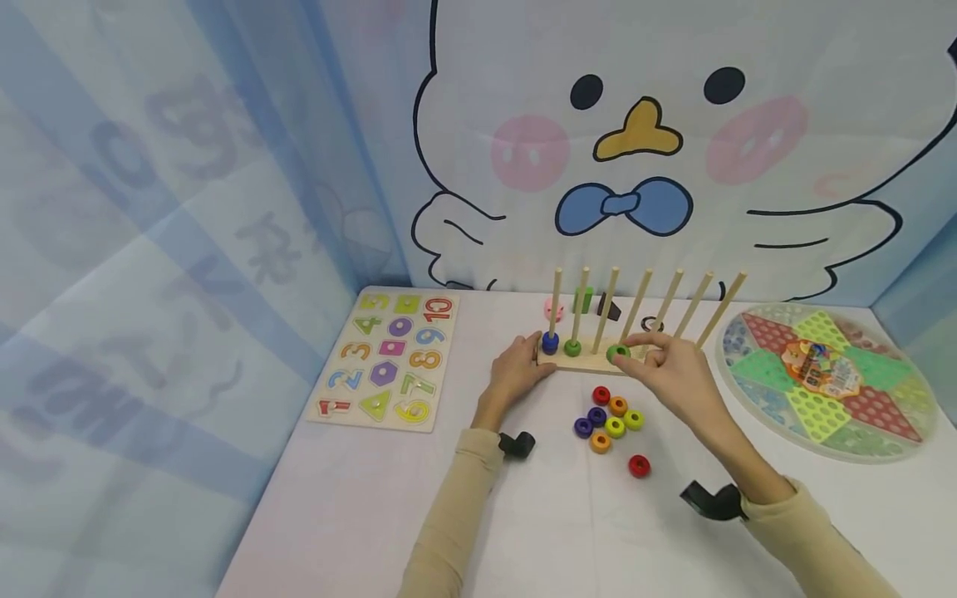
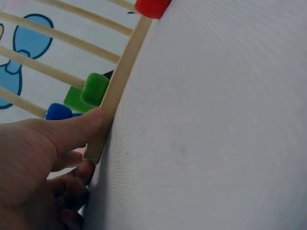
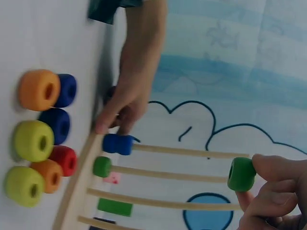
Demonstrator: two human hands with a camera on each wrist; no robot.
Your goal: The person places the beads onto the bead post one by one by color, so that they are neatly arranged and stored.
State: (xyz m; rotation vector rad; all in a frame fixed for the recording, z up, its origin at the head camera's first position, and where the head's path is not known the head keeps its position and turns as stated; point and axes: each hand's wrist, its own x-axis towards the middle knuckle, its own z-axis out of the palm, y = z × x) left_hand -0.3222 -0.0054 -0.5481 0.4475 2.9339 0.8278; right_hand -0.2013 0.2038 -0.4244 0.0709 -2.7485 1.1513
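Observation:
A wooden peg rack (image 1: 583, 362) with several upright pegs stands near the back of the table. My left hand (image 1: 516, 368) grips the left end of its base, thumb (image 2: 81, 127) along the front edge. Blue beads (image 1: 550, 343) sit on the leftmost peg, and one green bead (image 1: 572, 349) is low on the second. Between thumb and fingers, my right hand (image 1: 676, 378) pinches another green bead (image 3: 241, 174), held near the upper ends of the pegs in the right wrist view. Loose red, orange, yellow and dark blue beads (image 1: 615, 427) lie in front of the rack.
A number-and-shape puzzle board (image 1: 441, 365) lies at the left, and a round checkers board (image 1: 755, 415) at the right. Small items, including a green block (image 1: 584, 299), stand behind the rack. One red bead (image 1: 639, 466) lies apart, nearer the front. A printed curtain hangs behind.

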